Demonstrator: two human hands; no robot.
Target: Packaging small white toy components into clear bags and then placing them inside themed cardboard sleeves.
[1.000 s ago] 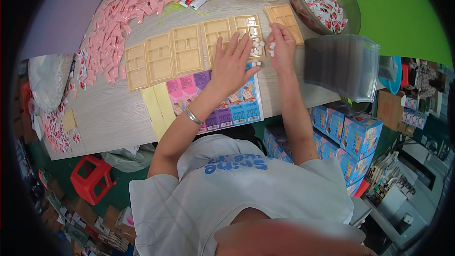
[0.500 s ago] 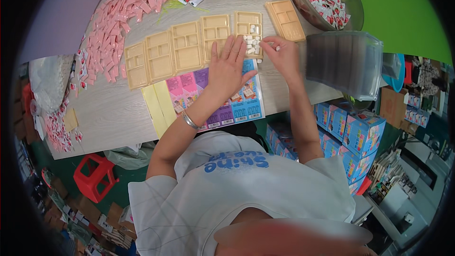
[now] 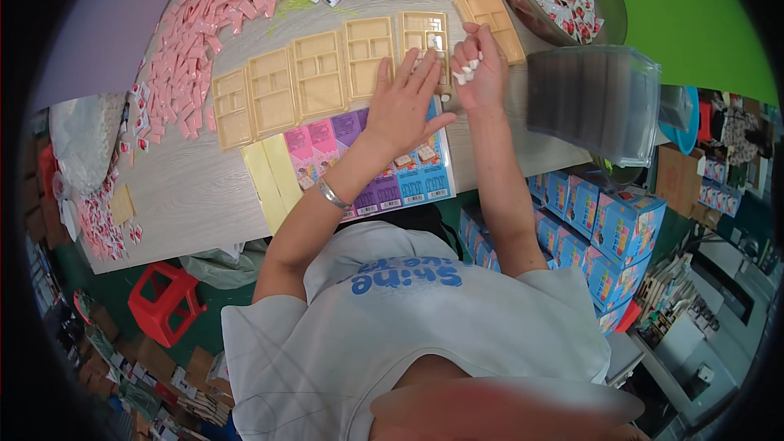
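My left hand point(image 3: 402, 118) lies palm down with its fingers stretched and spread, its fingertips over the lower part of a beige compartment tray point(image 3: 424, 23). Just right of that tray, my right hand point(image 3: 484, 86) is turned palm up, fingers curled around several small white pieces point(image 3: 466, 73). The left fingers hide most of what lies in the tray; a few white bits show near its right edge. One more white piece point(image 3: 445, 98) rests by the tray's lower corner. Four-section-like empty trays point(image 3: 318, 98) stand in a slanted row to the left.
A stack of beige trays point(image 3: 494, 20) lies behind my right hand. Beyond are a bowl of red-and-white sachets point(image 3: 563, 0) and a clear plastic bin point(image 3: 588, 106). Pink packets point(image 3: 192, 57) cover the back left. Colourful printed sheets point(image 3: 327, 143) lie in front of the trays.
My right hand has turned from a pinch at the tray's right edge to palm up, showing white pieces. The left hand has shifted slightly right and covers more of the tray's contents.
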